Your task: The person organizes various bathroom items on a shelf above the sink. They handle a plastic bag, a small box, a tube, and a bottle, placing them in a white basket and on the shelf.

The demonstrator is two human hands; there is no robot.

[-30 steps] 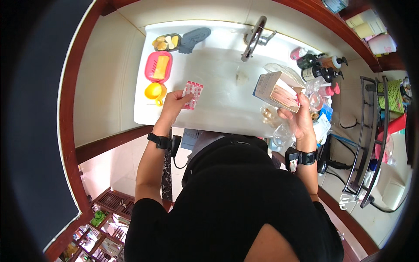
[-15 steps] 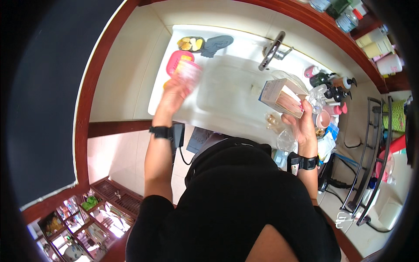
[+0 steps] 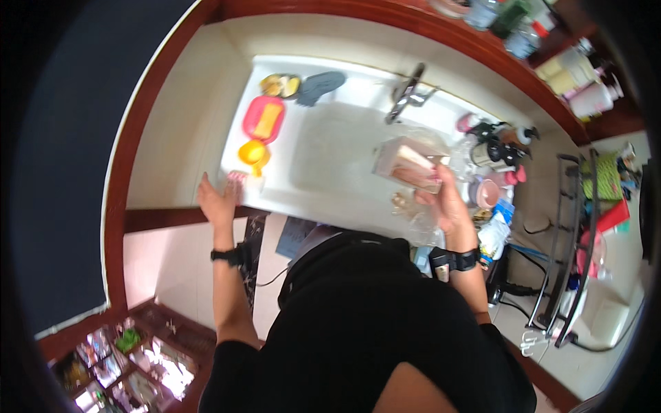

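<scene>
My left hand (image 3: 218, 201) is at the sink's near left corner with its fingers apart. Beside its thumb, a small pink-and-white object (image 3: 246, 182) rests on the rim; blur hides its kind, and whether the thumb touches it is unclear. A yellow cup with a handle (image 3: 252, 152) stands just beyond. Farther back lies a pink tray (image 3: 253, 132) with a yellow bar on it. My right hand (image 3: 446, 201) is closed on an open cardboard box (image 3: 406, 166), tilted over the sink's right side, with pale, flat contents showing.
A white sink (image 3: 330, 162) spans the middle, its dark faucet (image 3: 406, 93) at the back. A grey cloth (image 3: 321, 87) and a dish of yellowish pieces (image 3: 279, 85) occupy the back left rim. Pump bottles (image 3: 506, 151) and clear plastic crowd the right; a black rack (image 3: 568, 241) stands beyond.
My left hand has moved left and nearer, from over the pink tray to the sink's corner. The pink-and-white object now rests there. The whole view has shifted slightly; the box stays in my right hand.
</scene>
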